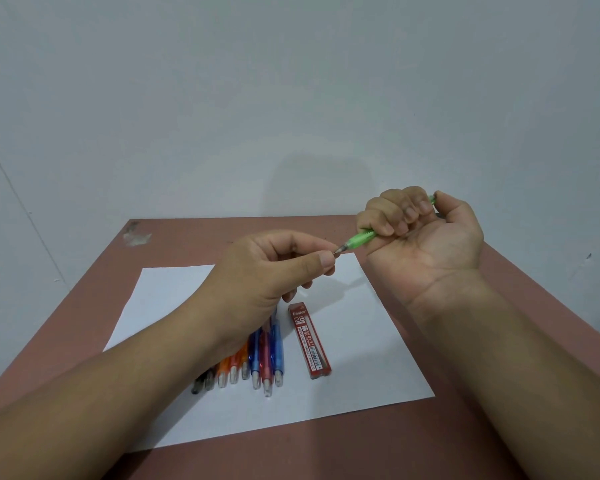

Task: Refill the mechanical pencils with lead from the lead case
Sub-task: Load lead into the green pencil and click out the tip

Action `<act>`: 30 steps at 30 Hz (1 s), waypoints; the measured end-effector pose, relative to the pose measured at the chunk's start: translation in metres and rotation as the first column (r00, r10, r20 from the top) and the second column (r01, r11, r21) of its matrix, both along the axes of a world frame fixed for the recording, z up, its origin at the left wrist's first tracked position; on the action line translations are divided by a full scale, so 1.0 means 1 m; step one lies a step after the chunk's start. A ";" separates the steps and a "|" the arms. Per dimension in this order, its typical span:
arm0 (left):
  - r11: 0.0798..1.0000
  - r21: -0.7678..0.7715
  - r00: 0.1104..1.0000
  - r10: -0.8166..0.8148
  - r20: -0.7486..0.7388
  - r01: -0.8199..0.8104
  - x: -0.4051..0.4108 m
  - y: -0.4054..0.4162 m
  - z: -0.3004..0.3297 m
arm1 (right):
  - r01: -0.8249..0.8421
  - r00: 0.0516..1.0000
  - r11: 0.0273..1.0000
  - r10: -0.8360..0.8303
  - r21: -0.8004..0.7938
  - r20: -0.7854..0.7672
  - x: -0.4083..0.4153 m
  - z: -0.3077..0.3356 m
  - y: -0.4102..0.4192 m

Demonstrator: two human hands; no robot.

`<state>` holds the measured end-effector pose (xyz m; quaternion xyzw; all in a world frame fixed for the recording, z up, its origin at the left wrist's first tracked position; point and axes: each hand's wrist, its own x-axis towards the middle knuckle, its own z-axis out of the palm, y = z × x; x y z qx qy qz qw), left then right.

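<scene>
Setting: plain pale wall (291, 81) behind a reddish-brown table (499, 289); scuffed patch (136, 233) near the table's far left corner.
Paper: white sheet (371, 375) lies flat on the table, under both forearms; everything loose sits on it.
Left hand: left hand (264, 275) raised above the sheet, thumb and forefinger pinched together right at the metal tip of the green pencil; other fingers curled beneath. Whether a lead is between the fingertips cannot be told, too fine to see.
Pencil row: spare mechanical pencils (253, 362) lie side by side on the sheet below the left hand, tips toward the camera. From the left: dark ones, orange ones, then blue, red, blue. Far ends hidden under the left wrist. Exact count uncertain.
Lead case: red lead case (309, 341) flat on the sheet, just right of the pencil row and apart from it, long axis running away from the camera. Printed "2B" near the far end. Neither hand touches it. Whether its cap is open cannot be told.
Green pencil: green pencil (361, 237) held in the air, slanting up to the right, tip pointing at the left fingertips.
Right hand: right hand (426, 233) palm toward the camera, fingers wrapped round the green pencil's barrel in a fist; the thumb tip sits at the pencil's back end, which pokes out by the knuckles.
</scene>
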<state>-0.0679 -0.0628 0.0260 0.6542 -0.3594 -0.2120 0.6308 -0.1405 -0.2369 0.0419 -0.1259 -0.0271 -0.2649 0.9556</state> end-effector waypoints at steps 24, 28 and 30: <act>0.992 0.060 0.991 0.103 0.083 -0.108 0.009 -0.002 -0.006 | 0.018 0.988 0.963 -0.058 -0.269 -0.143 0.014 -0.007 0.002; 0.983 0.091 0.981 0.147 0.127 -0.159 0.011 -0.001 -0.008 | 0.013 0.927 0.856 -0.204 -0.516 -0.315 0.021 -0.015 0.000; 0.979 0.121 0.977 0.144 0.159 -0.164 0.011 -0.001 -0.009 | 0.032 0.909 0.817 -0.263 -0.576 -0.324 0.023 -0.017 0.000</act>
